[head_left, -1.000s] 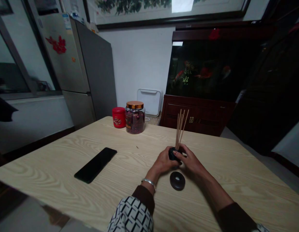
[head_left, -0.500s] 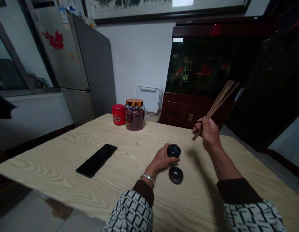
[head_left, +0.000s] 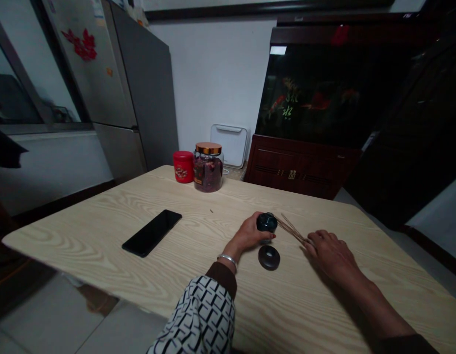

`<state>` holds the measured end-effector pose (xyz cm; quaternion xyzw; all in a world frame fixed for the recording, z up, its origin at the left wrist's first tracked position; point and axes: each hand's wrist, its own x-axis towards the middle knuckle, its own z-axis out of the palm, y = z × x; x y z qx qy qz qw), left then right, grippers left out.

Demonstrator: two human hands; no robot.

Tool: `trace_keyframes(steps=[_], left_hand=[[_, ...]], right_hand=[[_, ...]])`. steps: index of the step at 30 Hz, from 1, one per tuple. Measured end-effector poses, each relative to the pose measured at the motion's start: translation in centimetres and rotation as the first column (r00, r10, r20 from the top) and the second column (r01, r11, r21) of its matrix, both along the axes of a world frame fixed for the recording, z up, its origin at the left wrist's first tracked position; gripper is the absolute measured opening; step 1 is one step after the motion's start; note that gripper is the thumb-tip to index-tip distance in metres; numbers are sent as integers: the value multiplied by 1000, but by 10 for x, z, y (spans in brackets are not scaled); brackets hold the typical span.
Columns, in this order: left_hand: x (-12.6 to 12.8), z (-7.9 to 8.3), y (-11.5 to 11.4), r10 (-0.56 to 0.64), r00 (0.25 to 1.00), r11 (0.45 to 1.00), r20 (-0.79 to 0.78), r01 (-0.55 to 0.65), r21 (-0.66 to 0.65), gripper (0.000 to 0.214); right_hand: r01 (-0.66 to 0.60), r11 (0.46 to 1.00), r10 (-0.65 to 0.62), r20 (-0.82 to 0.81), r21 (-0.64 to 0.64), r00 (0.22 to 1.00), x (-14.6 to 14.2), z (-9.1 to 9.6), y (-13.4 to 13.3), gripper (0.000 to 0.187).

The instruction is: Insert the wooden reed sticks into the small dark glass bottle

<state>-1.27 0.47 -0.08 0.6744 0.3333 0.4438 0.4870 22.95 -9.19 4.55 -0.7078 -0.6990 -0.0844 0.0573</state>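
While the left hand [head_left: 249,234] curls around a squat dark glass bottle [head_left: 266,222], fingers cupped against its near side, the right hand [head_left: 329,253] lies palm down on the table, fingers loosely spread. A small bunch of thin wooden reed sticks [head_left: 291,229] runs between the two, fanning out from beside the bottle to the right fingertips. Honestly can't tell if those fingers are gripping the sticks or just touching them. Just in front of the bottle sits a dark, glossy, ring-shaped disc [head_left: 268,257] with a hole in the middle, not touching either hand. The table [head_left: 83,231] is pale wood with a strong wavy grain. Farther left lies a black phone [head_left: 151,233], and at the far edge there's a glass jar [head_left: 207,169] with a copper-colored lid, right beside a red tin [head_left: 183,166].
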Motion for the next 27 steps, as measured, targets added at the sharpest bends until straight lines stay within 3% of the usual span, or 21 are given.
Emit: trace_keyframes(steps=[4, 6, 9, 13, 16, 18, 21, 23, 25, 27], left_hand=[[-1, 2, 0, -4, 1000, 1000, -12, 4, 16, 66], [-2, 2, 0, 3, 1000, 1000, -29, -2, 31, 65], [-3, 3, 0, 14, 999, 999, -46, -13, 38, 64], [-4, 2, 0, 5, 1000, 1000, -25, -5, 4, 65], [-3, 2, 0, -8, 1000, 1000, 8, 8, -9, 66], [-3, 2, -1, -17, 1000, 1000, 23, 17, -18, 66], [-4, 2, -1, -24, 999, 999, 27, 25, -24, 67], [-4, 3, -1, -19, 1000, 1000, 17, 20, -17, 67], [-4, 3, -1, -12, 1000, 1000, 9, 12, -2, 68], [-4, 2, 0, -6, 1000, 1000, 3, 6, 9, 67]], right_hand=[[-217, 973, 178, -343, -78, 922, -44, 27, -13, 41], [-337, 934, 271, -379, -117, 885, -70, 29, -18, 55], [-363, 924, 301, -357, -120, 884, -95, 20, -20, 70], [-397, 910, 319, -409, -122, 855, -94, 9, -22, 59], [-457, 879, 335, -506, -135, 795, -79, 14, -25, 41], [-454, 888, 303, -657, -68, 690, -69, 22, -21, 36], [-323, 936, 254, -904, 141, 344, -62, 36, 2, 40], [-185, 945, 297, -943, 269, 148, -65, 43, 25, 43], [-112, 927, 368, -925, 358, 96, -73, 46, 49, 47], [-116, 913, 404, -907, 392, 121, -80, 44, 67, 48]])
